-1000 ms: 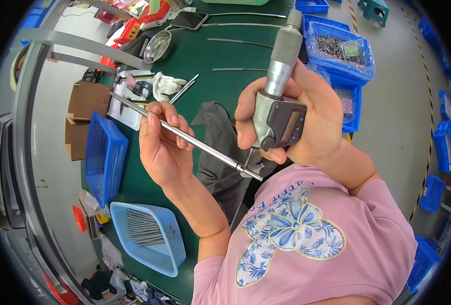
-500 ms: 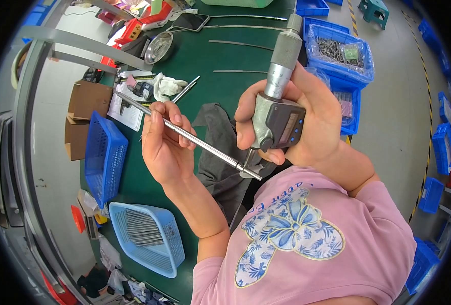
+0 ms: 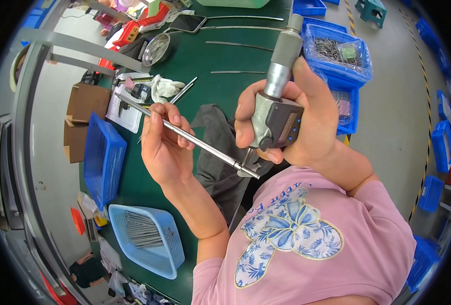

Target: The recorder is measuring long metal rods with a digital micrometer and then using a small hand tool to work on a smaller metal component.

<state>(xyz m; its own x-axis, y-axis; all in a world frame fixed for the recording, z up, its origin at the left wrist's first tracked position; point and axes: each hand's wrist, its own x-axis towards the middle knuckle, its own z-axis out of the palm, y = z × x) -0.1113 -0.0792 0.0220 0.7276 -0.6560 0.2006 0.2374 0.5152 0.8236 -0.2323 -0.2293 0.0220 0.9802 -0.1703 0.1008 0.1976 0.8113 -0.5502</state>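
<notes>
My left hand [image 3: 167, 142] pinches a long, shiny metal rod [image 3: 210, 151] between thumb and fingers, holding it at a slant. Wrapped in my right hand [image 3: 312, 112] is a digital micrometer [image 3: 275, 114] with a grey barrel on top and a small display on its side. The rod's lower right end passes through the micrometer's jaws, close to a narrowed step in the rod. Whether both jaw faces touch the metal I cannot tell. A grey cloth [image 3: 216, 147] lies on the green table [image 3: 195, 94] behind the rod.
A light blue basket [image 3: 170, 236] of metal rods stands at lower left, near a darker blue basket [image 3: 103, 160]. Blue bins [image 3: 360, 76] with small metal parts stand at the right. A phone [image 3: 187, 23], metal bowl [image 3: 157, 49] and white glove [image 3: 165, 88] lie toward the far left.
Both hands keep nearly the same pose, with the rod still in the micrometer's jaws. The whole view has shifted slightly.
</notes>
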